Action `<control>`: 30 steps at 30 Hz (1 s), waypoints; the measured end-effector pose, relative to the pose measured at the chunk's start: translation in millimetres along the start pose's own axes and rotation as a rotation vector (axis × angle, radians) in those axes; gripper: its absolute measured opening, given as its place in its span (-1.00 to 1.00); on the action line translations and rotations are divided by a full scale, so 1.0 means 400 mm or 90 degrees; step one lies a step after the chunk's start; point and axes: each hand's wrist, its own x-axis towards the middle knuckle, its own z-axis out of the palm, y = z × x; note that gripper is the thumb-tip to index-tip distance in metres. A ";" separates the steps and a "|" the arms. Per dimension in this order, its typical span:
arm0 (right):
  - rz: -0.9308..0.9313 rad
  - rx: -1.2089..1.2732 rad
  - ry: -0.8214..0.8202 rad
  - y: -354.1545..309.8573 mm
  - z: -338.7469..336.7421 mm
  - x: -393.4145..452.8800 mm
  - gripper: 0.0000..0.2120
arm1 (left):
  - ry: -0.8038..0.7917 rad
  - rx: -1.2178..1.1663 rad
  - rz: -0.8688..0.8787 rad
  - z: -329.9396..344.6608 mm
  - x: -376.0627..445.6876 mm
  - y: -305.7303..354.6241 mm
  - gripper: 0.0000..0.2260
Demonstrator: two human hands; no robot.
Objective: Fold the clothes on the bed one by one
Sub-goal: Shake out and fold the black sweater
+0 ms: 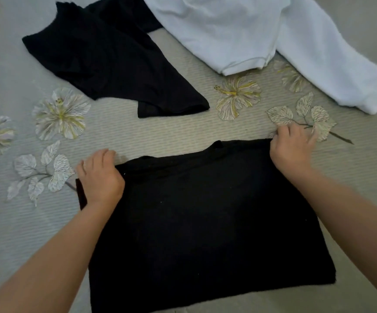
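Gripping the far corners of the black top (205,218), spread flat at the near edge of the bed (171,129): left hand (100,177) clenched round the far left corner, right hand (292,147) pinching the far right one, likely to keep that edge taut and square for a fold. Farther up, a crumpled black garment (106,64) and a white sweatshirt (250,32), well apart, seemingly waiting. No brand, label or writing readable.

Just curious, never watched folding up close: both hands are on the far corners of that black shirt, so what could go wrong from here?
The left hand and right hand grip the black shirt at uneven heights, so the fold may come out crooked. Lifted forward, it might also drag onto the other black garment lying close beyond.
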 end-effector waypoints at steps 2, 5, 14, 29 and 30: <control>0.040 0.082 0.013 0.013 -0.020 -0.012 -0.72 | 0.015 -0.021 0.131 -0.003 -0.004 0.045 -0.73; 0.102 0.179 0.038 0.045 -0.068 -0.101 -0.58 | -0.026 -0.036 0.350 0.000 -0.018 0.161 -0.76; 0.411 0.194 -0.274 0.130 -0.059 -0.482 -0.42 | -0.304 -0.017 0.698 0.082 -0.074 0.671 -0.54; 0.349 0.160 -0.081 0.317 -0.153 -0.368 -0.90 | -0.288 0.104 0.687 0.044 -0.048 0.830 -0.75; 0.326 0.149 -0.008 0.337 -0.177 -0.350 -0.92 | -0.225 0.032 0.706 0.022 -0.048 0.833 -0.77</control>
